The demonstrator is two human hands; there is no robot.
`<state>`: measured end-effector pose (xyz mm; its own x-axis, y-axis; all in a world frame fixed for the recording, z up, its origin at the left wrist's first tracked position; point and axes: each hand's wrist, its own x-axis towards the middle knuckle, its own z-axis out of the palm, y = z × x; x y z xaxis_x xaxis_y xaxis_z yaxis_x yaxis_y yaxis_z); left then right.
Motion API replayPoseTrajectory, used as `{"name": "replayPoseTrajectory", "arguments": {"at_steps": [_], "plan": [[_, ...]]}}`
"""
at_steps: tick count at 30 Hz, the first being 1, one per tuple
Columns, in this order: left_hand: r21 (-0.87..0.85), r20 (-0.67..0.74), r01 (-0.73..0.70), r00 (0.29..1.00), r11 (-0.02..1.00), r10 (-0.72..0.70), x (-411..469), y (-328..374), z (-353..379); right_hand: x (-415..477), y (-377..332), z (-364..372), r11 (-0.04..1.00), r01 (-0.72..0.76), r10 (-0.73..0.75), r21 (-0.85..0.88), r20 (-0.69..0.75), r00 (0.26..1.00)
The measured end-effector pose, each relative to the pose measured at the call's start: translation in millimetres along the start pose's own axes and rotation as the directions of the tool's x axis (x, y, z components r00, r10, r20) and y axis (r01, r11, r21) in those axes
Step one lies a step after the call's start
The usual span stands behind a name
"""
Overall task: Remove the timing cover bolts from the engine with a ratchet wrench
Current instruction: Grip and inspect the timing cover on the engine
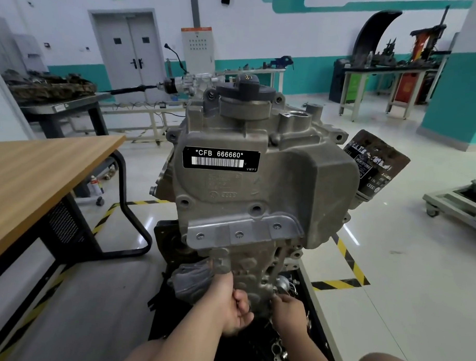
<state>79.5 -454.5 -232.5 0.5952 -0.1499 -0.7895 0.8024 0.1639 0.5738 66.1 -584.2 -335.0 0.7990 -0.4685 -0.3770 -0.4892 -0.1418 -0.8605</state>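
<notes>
Forearms rise from the bottom edge of the frame, and both hands meet at the lower end of the engine (258, 262), low centre. Left hand (236, 308) has its fingers curled against the casting, thumb uppermost; what its grip encloses is hidden, so whether it holds anything cannot be told. Right hand (290, 314), just beside it, reaches its fingertips to the casting's lower right edge; whether that grip pinches something or only touches is also unclear. Small metal parts (279, 350) lie on the dark base (318, 326) below. Above the hands the timing cover (285, 187) stands upright and fills mid-frame, with 3 bolt heads (239, 235) in a row along a flange and a black label (221, 158) reading *CFB 666660*. A dark filler cap (245, 90) tops it; an oil filter (375, 163) juts out at right. A wooden bench (43, 168) sits at left, and a grey double door (128, 52) stands far off, upper left.
</notes>
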Motion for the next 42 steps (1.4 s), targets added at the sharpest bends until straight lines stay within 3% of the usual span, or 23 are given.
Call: {"name": "replayPoseTrajectory", "arguments": {"at_steps": [4, 10, 21, 29, 35, 40, 42], "plan": [[0.0, -0.003, 0.001, 1.0, 1.0, -0.001, -1.6, 0.6, 0.8, 1.5, 5.0, 3.0, 0.995, -0.052, 0.052, 0.082, 0.002, 0.999], [-0.006, -0.011, 0.001, 1.0, 1.0, -0.001, -3.5, 1.9, 2.3, 3.4, 8.6, 6.1, 0.92, -0.199, 0.209, 0.338, 0.006, 0.978], [-0.017, -0.004, -0.002, 1.0, 1.0, 0.002, -5.8, 2.2, 2.8, 11.0, 7.5, 7.8, 0.812, -0.304, 0.281, 0.498, 0.122, 0.952], [-0.041, -0.003, 0.0, 1.0, 0.999, 0.0, -7.8, 1.4, 2.9, 14.0, 9.9, 9.4, 0.887, -0.283, 0.296, 0.365, 0.02, 0.955], [-0.051, -0.007, 0.008, 1.0, 0.999, -0.008, -7.7, 2.3, 3.1, 13.9, 6.4, 10.4, 0.84, -0.318, 0.333, 0.439, 0.045, 0.942], [-0.038, -0.001, 0.002, 1.0, 0.999, -0.002, -9.0, 2.0, 3.1, 9.8, 3.2, 6.0, 0.914, -0.272, 0.292, 0.302, -0.021, 0.956], [-0.036, 0.001, 0.004, 1.0, 0.999, -0.004, -9.3, 1.5, 2.3, 8.6, 5.1, 5.5, 0.893, -0.296, 0.311, 0.34, 0.013, 0.95]]}}
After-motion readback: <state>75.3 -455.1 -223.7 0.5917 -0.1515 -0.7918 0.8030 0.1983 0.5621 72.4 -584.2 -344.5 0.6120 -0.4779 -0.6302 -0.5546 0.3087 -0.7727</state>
